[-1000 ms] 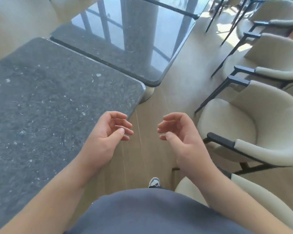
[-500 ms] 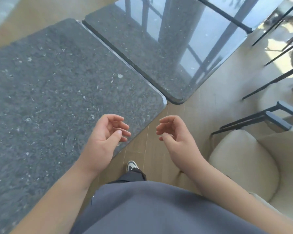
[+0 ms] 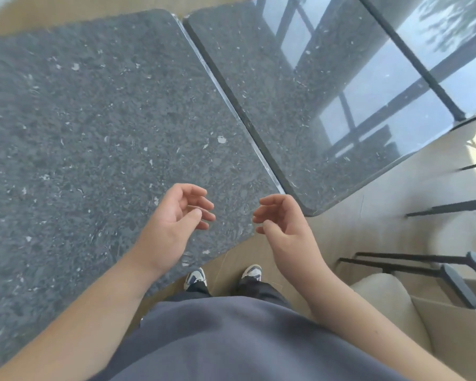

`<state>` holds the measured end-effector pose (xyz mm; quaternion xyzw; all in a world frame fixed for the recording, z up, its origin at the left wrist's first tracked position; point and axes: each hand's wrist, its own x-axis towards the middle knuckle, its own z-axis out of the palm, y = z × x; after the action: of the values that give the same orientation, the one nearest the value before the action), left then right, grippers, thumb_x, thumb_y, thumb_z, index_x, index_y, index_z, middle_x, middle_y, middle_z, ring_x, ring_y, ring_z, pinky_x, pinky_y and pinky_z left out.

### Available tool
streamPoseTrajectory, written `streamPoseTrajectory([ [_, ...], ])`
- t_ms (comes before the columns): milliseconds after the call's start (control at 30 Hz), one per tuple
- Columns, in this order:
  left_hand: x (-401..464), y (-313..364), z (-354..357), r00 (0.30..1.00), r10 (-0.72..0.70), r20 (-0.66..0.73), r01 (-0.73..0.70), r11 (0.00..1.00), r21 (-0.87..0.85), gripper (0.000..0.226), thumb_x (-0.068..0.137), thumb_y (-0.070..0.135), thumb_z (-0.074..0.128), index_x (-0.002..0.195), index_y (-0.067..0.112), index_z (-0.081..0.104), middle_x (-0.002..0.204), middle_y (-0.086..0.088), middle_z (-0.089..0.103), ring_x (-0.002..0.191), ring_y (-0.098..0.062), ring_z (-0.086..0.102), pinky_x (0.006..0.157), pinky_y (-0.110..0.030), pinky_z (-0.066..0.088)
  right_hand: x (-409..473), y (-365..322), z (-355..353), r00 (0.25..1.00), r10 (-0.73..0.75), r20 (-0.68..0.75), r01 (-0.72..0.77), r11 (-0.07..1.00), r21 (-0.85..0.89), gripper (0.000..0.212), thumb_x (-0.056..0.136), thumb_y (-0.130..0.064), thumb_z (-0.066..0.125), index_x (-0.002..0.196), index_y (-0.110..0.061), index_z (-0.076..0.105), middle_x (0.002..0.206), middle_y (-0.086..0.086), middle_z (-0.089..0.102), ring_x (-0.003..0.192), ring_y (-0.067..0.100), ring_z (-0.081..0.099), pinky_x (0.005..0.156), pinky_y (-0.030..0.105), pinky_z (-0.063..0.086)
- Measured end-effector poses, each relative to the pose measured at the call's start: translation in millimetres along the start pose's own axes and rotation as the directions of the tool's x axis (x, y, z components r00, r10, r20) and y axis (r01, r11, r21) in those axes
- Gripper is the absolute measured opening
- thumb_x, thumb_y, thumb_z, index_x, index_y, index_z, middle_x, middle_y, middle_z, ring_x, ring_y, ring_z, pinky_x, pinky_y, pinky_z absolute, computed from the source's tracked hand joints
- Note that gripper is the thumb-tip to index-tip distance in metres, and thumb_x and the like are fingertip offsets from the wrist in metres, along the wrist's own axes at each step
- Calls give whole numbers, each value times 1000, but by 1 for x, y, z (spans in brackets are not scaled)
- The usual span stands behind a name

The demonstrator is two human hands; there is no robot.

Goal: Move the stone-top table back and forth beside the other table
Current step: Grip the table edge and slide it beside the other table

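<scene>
Now between pushes, by my read: both hands loosely curled, holding nothing. Left hand [image 3: 176, 224] hovers over stone-top table [image 3: 94, 133]; right hand [image 3: 283, 224] off its corner. Other table [image 3: 300, 92] abuts at 1 o'clock. Next: grip near edge.

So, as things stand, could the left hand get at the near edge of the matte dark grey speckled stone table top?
Probably yes. The left hand hangs loosely curled and holds nothing, over the matte dark grey speckled stone table top, close to its near edge. Nothing lies between them.
</scene>
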<state>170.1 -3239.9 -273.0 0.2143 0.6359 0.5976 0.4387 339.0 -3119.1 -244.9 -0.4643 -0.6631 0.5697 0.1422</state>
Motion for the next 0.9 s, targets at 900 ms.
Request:
streamPoseTrajectory([
  [900,73,-138,198,566,-726,-390,417,660,-625,19,101,-5,42,107,5,57,93,-12,65,82,-27,67,78,-42,55,165,143,-106,636,604,480,-586,783,-208,17,98,-1,40,98,-14,51,88,6,58,75,20,56,69,32,50],
])
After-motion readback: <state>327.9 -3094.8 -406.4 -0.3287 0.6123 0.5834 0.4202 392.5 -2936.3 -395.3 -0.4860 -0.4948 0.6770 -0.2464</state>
